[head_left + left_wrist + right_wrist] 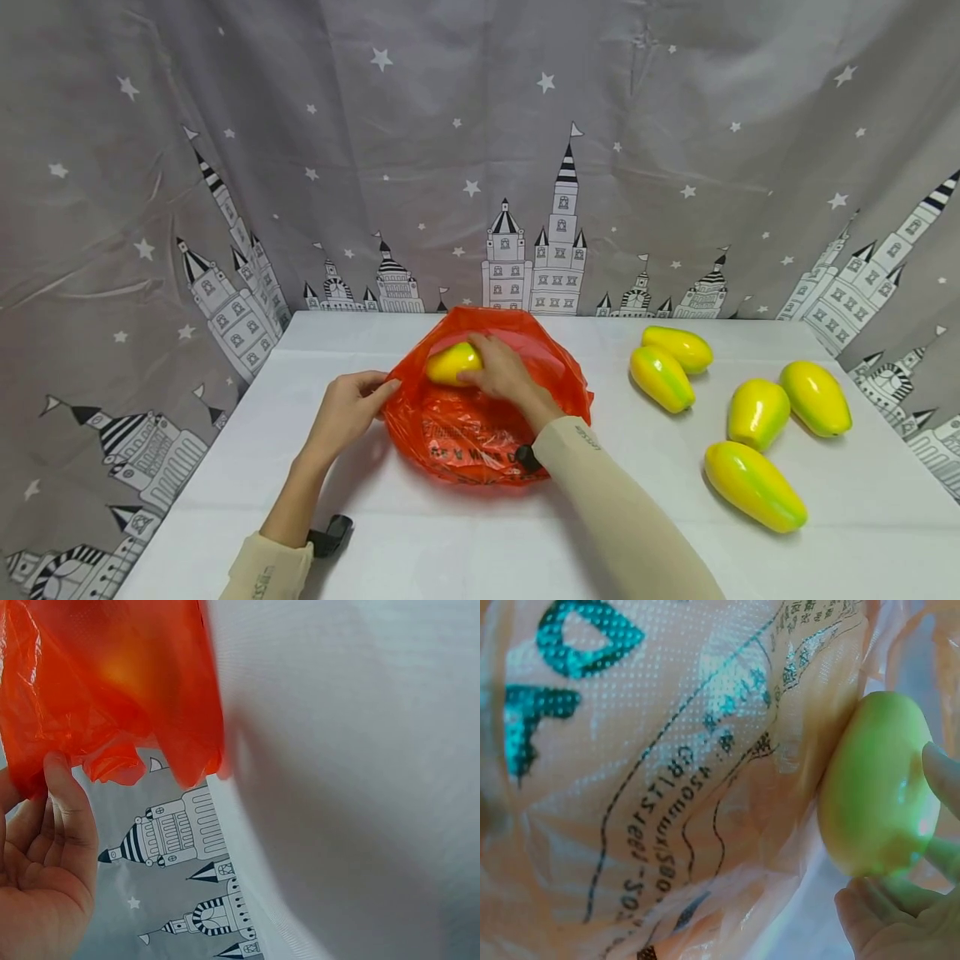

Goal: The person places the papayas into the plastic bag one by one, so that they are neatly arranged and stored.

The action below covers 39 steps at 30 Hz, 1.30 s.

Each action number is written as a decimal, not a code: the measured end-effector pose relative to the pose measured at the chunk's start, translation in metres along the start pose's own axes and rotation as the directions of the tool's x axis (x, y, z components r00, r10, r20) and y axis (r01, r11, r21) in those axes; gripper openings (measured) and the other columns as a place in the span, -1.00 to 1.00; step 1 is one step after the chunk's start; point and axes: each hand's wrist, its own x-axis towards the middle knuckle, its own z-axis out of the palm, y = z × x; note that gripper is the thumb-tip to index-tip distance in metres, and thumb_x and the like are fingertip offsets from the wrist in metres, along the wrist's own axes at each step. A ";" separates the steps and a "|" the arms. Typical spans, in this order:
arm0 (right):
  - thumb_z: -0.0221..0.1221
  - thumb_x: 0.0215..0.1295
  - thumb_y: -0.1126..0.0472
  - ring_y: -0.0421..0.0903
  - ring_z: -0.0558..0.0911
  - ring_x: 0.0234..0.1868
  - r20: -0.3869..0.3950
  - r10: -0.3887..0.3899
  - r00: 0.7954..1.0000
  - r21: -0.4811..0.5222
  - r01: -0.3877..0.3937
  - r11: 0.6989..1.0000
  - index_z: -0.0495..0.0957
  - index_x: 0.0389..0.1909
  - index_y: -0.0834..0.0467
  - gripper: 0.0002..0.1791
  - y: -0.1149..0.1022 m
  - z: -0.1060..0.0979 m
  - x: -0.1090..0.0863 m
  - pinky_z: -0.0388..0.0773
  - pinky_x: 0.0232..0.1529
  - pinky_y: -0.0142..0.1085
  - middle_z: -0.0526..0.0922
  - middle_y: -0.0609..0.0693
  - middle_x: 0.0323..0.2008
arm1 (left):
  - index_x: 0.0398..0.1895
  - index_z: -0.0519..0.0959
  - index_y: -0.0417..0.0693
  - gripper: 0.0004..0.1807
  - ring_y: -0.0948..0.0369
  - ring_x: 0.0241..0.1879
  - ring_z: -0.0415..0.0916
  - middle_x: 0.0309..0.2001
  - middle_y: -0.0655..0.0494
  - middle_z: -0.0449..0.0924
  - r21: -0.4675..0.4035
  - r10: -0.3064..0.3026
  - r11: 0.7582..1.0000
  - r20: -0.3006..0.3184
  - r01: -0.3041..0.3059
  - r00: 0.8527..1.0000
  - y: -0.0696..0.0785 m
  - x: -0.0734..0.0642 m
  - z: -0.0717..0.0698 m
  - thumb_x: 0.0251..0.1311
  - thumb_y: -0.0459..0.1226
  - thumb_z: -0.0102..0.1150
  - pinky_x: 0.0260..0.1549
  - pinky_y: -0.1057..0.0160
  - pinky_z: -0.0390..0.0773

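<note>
A red plastic bag point(480, 454) with dark print stands with its mouth spread wide in the middle of the table. My left hand point(352, 408) pinches the bag's left rim between thumb and fingers; the left wrist view shows this hand point(52, 855) at the edge of the film. Inside the bag mouth, my right hand point(501, 371) grips a glossy yellow-green papaya point(452, 364). The right wrist view shows the papaya point(877, 787) beside the printed bag wall, with thumb and fingers around its near side.
Several more papayas lie on the right of the white table point(637, 500): one pair near the back, with a papaya point(662, 379) in front, and a group farther right around another papaya point(759, 414). A grey castle-print curtain point(450, 150) hangs behind the table.
</note>
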 end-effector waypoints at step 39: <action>0.24 0.32 -0.08 0.07 0.30 0.39 0.009 -0.012 1.000 0.080 0.011 0.997 0.32 0.40 0.19 -0.27 -0.011 -0.072 -0.051 0.20 0.39 0.00 0.38 0.08 0.35 | -0.09 0.67 -0.35 -0.72 0.15 -0.52 0.54 -0.40 -0.04 0.66 0.018 -0.035 0.999 0.019 0.034 0.999 0.001 -0.002 0.003 0.37 -0.26 0.18 -0.50 0.25 0.62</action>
